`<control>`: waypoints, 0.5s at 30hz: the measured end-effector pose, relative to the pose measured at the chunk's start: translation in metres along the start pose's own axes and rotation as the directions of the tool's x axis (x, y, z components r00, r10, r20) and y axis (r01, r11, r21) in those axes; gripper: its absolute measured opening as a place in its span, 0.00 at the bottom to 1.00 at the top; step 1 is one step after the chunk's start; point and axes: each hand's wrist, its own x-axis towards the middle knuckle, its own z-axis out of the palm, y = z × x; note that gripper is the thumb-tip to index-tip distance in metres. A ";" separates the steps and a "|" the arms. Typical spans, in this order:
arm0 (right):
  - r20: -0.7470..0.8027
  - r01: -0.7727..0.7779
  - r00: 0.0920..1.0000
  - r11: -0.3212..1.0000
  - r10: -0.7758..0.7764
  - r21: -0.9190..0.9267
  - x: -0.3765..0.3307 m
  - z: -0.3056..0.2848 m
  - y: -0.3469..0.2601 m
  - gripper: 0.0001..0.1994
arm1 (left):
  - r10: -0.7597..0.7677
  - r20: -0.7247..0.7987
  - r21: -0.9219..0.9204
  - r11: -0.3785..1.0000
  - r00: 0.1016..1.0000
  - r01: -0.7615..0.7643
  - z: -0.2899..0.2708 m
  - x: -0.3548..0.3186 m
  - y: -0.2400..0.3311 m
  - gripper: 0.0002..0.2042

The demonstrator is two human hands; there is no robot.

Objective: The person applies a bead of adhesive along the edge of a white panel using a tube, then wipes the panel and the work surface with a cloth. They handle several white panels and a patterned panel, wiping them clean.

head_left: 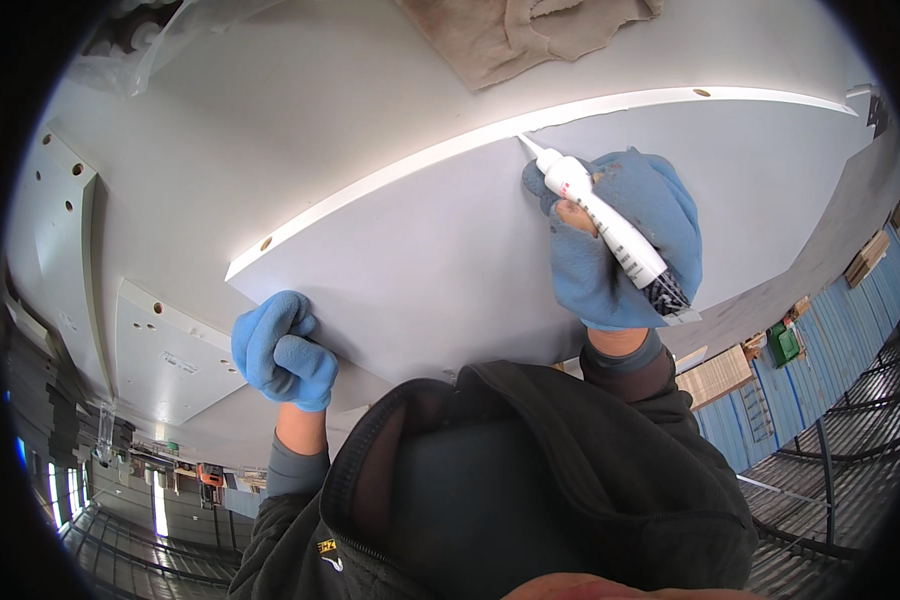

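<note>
The right hand (625,245), in a blue glove, is closed around a white tube (600,215) of glue or sealant. The fingers wrap the middle and lower part of the tube, and the thumb lies along it. The tube is tilted, with its thin white nozzle pointing up and to the left. The nozzle tip touches the far edge of a white panel (440,270), where the flat face meets the narrow side. The lower end of the tube is dark and flattened, and it sticks out below the hand.

The left hand (282,350), also in a blue glove, is curled almost shut and holds nothing separate. It presses on the near left corner of the same panel.

The panel is large, flat and pale. Its narrow edge is brighter and has small round holes. It lies on a white surface (300,110). A beige cloth (515,35) lies at the far side of the surface, well apart from the hands. More white panels with holes (165,350) lie to the left.
</note>
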 end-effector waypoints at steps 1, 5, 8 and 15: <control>-0.007 0.002 1.000 1.000 -0.002 -0.001 0.000 0.000 0.000 0.22 | 0.000 0.004 0.002 1.000 1.000 0.000 0.000 0.000 0.000 0.16; -0.033 0.016 0.999 1.000 -0.016 0.007 -0.002 0.002 0.002 0.21 | 0.004 0.000 0.007 1.000 1.000 -0.004 0.000 0.000 0.000 0.16; -0.049 0.018 0.999 1.000 -0.017 0.015 -0.003 0.003 0.003 0.21 | 0.007 -0.002 0.009 1.000 1.000 -0.007 0.000 0.000 0.000 0.15; -0.031 0.011 0.999 0.999 -0.009 0.049 -0.005 0.002 0.005 0.20 | 0.000 0.011 -0.027 1.000 1.000 0.000 -0.001 0.001 0.000 0.16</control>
